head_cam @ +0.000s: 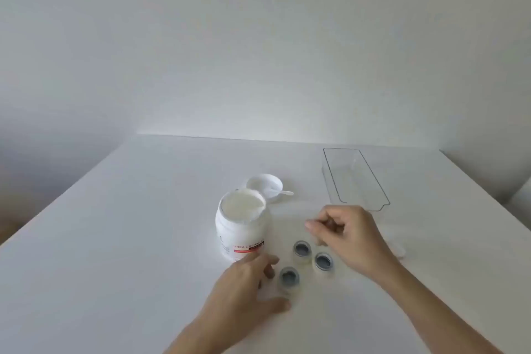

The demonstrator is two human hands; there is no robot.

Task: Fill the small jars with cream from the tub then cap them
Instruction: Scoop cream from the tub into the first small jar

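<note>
Hovering loosely curled and empty, both hands [247,282] [347,236] are nearing the small jars [289,277] (light, slick; grip sides).

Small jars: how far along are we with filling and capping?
Done: the tub is open, its lid set behind it with a small spatula. Three small jars stand uncapped and look empty. In hand: the left hand steadies the nearest jar; the right hand hovers pinched, contents unclear. Left: all filling and capping.
</note>
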